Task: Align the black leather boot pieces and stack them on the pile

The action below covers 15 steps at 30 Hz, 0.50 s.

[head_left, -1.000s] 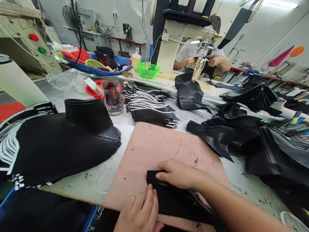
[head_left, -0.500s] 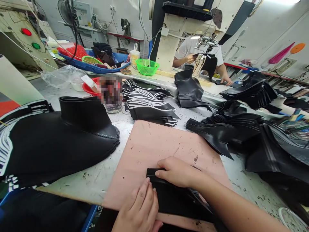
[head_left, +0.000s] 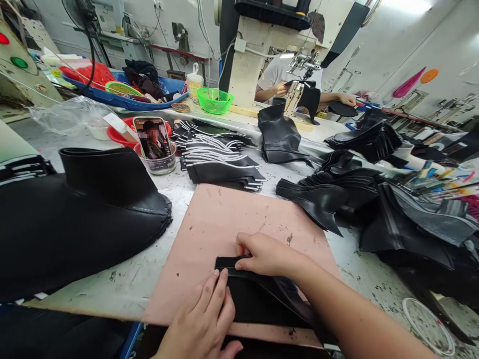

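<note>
From where I'm standing, the black leather piece [head_left: 265, 301] lies flat on the pink board [head_left: 220, 214], right under both hands. The left hand [head_left: 202, 311] reaches in from the near side, its fingers stretched side by side with the tips on the piece's far left corner; its thumb stands apart, so that hand isn't clamped on anything. The right hand [head_left: 264, 254] sits over the folded far edge, thumb laid on the strip and fingers curled; I can't tell whether it pinches the leather or only presses it. From there the piece runs back beneath the right forearm.

Only a thin band of board shows along the near side of the leather. Beyond the hands and off to the left there's plenty of bare pink. A stack of white-edged pieces [head_left: 220, 154] sits just past the board's far edge, a black boot top [head_left: 316, 202] lies at its right edge, and a bigger black pile [head_left: 86, 224] stands a little off to the left.
</note>
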### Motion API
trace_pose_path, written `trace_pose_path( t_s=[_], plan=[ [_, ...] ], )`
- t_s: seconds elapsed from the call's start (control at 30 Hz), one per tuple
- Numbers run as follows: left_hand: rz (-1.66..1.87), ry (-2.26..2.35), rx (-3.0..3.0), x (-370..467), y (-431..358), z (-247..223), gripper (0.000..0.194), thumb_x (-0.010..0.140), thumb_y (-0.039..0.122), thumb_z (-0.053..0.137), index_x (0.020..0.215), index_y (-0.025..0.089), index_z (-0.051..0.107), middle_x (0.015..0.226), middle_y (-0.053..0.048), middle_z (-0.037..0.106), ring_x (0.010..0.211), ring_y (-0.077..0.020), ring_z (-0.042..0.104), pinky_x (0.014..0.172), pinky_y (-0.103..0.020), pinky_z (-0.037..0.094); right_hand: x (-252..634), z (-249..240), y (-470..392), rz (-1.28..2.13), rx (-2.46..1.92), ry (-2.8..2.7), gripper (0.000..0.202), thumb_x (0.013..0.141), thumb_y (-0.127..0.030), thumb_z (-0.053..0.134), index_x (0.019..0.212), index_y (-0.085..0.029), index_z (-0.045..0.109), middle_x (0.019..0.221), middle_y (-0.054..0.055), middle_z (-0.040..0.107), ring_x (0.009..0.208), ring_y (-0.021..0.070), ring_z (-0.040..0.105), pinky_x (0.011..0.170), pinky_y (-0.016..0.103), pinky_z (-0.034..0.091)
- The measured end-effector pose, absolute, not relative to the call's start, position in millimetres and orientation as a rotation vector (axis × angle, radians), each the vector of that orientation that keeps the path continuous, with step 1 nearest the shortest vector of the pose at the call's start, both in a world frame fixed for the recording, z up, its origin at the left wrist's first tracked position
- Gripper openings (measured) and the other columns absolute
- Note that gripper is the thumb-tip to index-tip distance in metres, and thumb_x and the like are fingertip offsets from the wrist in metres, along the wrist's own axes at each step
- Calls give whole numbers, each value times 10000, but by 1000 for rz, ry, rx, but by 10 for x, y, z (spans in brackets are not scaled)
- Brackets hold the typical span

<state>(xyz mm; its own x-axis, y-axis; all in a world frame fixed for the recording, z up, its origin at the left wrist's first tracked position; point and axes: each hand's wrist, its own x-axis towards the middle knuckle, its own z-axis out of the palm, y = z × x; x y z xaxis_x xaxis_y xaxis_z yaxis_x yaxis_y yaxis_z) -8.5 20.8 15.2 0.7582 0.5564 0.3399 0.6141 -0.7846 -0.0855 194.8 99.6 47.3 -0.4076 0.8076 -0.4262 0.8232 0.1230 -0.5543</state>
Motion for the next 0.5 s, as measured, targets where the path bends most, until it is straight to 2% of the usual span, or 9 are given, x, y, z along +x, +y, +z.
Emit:
trace_pose_path(
  t_s=[0.2, 0.3, 0.37, 0.43, 0.5],
  plan=[
    [-324, -1044, -2747, 60, 201, 135, 858, 658, 735, 528, 1224, 91, 554, 1166, -186, 639, 1004, -307, 603, 821, -375, 433, 1946, 557, 931, -1036, 1780, 2366, 152, 719, -294, 651, 802, -201, 565, 736, 20, 603, 695, 183, 515, 591, 257, 307],
    [-314, -1116, -2777, 123, 232, 157, 874, 604, 792, 514, 1169, 132, 612, 1143, -148, 662, 962, -291, 617, 812, -371, 446, 2178, 634, 922, -1082, 1846, 2312, 188, 687, -326, 675, 721, -193, 547, 681, 16, 570, 670, 187, 506, 591, 264, 317],
    [-299, -1155, -2805, 156, 255, 186, 856, 589, 793, 526, 1150, 154, 629, 1180, -113, 649, 945, -279, 617, 804, -367, 453, 2431, 665, 872, -1211, 1865, 2253, 252, 686, -406, 667, 681, -189, 540, 647, 11, 556, 642, 181, 513, 565, 259, 340],
    [-264, -1181, -2825, 179, 267, 207, 862, 571, 776, 566, 1165, 155, 618, 1233, -99, 615, 948, -281, 612, 790, -370, 462, 2692, 646, 748, -1356, 1874, 2212, 371, 785, -548, 510, 770, -182, 574, 697, 30, 584, 663, 182, 549, 564, 258, 386],
    [-226, -1207, -2844, 191, 268, 216, 885, 557, 773, 582, 1184, 149, 604, 1250, -103, 599, 953, -288, 607, 789, -381, 467, 2885, 566, 551, -1600, 1918, 2168, 642, 855, -667, 193, 1004, -165, 564, 782, 62, 604, 682, 181, 583, 577, 268, 429]
  ],
)
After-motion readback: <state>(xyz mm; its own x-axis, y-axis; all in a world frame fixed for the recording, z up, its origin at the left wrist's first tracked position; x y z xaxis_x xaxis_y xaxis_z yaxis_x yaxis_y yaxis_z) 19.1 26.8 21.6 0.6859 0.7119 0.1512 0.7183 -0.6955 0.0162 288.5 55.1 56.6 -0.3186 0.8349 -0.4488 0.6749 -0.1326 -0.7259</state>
